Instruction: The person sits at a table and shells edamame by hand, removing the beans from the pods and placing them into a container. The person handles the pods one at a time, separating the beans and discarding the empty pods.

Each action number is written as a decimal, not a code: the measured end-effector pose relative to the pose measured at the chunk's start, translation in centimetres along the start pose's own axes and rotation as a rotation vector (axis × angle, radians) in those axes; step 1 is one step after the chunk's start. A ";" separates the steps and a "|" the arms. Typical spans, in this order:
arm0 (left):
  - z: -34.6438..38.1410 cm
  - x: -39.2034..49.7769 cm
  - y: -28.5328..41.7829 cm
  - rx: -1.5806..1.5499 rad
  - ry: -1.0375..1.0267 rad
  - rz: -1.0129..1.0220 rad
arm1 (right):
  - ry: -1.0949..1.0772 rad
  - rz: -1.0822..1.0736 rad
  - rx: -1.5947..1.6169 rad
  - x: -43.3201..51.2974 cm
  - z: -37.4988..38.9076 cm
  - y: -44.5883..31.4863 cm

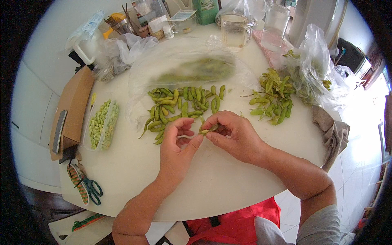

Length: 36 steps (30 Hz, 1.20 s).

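Observation:
Between the fingertips of my right hand is an opened green soybean pod, with a pale bean showing at its near end. My left hand has its thumb tip against that bean, its other fingers raised and apart. Just beyond both hands lies a loose heap of whole green pods. To the left, a clear plastic container holds shelled green beans. Right of the heap sits a pile of pods with leaves and stems.
A clear plastic bag with more pods lies behind the heap. A glass measuring cup and glass jar stand at the back. Left are a cardboard box and scissors. A brown cloth hangs over the right edge.

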State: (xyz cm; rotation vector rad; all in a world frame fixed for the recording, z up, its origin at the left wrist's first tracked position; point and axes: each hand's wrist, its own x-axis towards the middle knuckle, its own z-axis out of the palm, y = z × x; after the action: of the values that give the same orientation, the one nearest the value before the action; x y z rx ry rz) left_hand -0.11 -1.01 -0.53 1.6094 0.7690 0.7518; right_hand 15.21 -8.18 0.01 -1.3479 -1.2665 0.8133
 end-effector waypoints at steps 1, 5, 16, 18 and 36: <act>-0.1 -0.2 -0.1 0.078 0.014 0.033 | 0.004 -0.001 -0.006 0.0 0.0 0.2; 0.0 -0.3 0.1 -0.124 -0.105 -0.013 | -0.002 -0.080 -0.019 0.0 0.1 1.0; -0.8 0.5 -0.4 -0.698 -0.162 -0.386 | -0.016 0.288 0.368 0.2 -0.5 0.2; -1.1 0.6 -0.5 -0.813 -0.172 -0.412 | 0.021 0.304 0.453 0.3 -0.6 0.2; -0.4 0.0 0.5 1.019 0.061 0.710 | -0.078 0.350 0.414 0.1 -0.7 -0.4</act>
State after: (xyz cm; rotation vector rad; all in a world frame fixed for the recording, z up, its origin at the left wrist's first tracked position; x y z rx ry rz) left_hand -0.43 -0.88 -0.03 2.8791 0.6427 0.9691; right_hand 15.80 -8.33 0.51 -1.2175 -0.8631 1.3036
